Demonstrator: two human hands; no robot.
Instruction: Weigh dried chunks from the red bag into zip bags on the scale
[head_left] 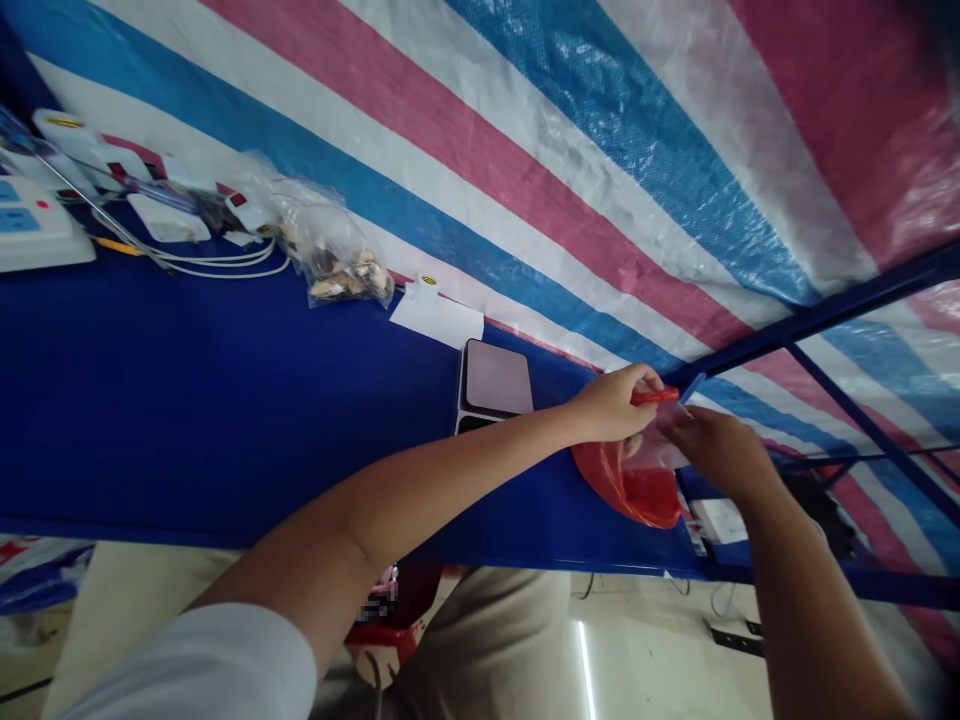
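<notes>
At the right end of the blue table, a red plastic bag (611, 485) stands with its mouth up. My left hand (611, 405) is closed on the bag's rim, pinching a fold of red film between thumb and fingers. Just right of it, my right hand (716, 445) is closed on a clear plastic bag (658, 442), which is at the mouth of the red one. The contents of the clear bag are blurred, and my right fingertips are partly hidden. A scale (497, 378) with a flat square plate sits left of the red bag, partly behind my left forearm.
Along the back of the blue table (187, 400) lie a white paper (439, 318), a clear bag of light-brown pieces (341, 270), cables and a white power strip (37, 230). A white box (718, 520) lies at right near blue metal bars (825, 320). Striped sheeting hangs behind.
</notes>
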